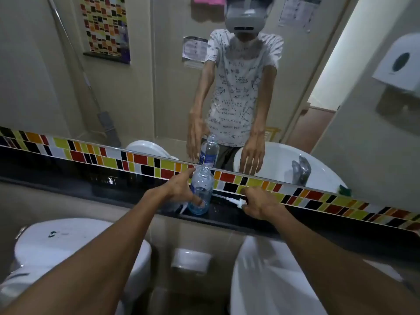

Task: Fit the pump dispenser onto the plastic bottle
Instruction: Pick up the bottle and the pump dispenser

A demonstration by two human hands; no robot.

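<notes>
Bottle (201, 192) upright between hands: left (179, 189) open beside it, right (261, 204) over pump (236, 202), grip unclear.

At frame centre the plastic bottle (201, 192) stands upright on the table (227, 212), before the mirror (159, 87). The pump dispenser (229, 200) lies just right of it. Lower left sits a toilet (68, 246); lower right, a sink (261, 280).

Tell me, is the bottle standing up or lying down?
Standing up. The plastic bottle sits upright on the dark ledge, its open neck pointing up with no cap or pump on it.
</notes>
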